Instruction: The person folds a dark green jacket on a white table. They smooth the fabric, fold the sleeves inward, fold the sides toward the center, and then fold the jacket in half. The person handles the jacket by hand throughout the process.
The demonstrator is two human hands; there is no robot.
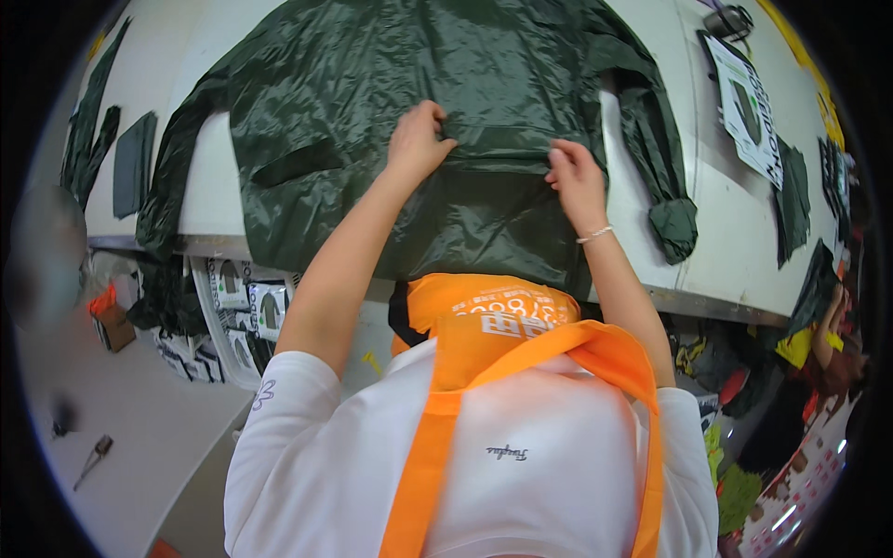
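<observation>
A shiny dark green rain jacket (335,93) lies spread on the white table, its sleeves out to both sides and its hem at the near edge. My left hand (416,141) rests over the middle of it, thumb apart from the curled fingers, beside the left end of a crosswise fold. At that fold's right end, my right hand (577,181) has its fingers bent and pinched at the cloth edge. The fingertips partly hide the cloth there. On the jacket's left side shows a dark slanted pocket flap (298,163).
Folded dark green pieces (135,166) lie on the table (200,209) at left. Printed packages (744,107) and a dark cup-like object (728,22) are at right. Below the table stands a white crate (206,293) holding packaged garments. Another person's arm (826,325) shows at far right.
</observation>
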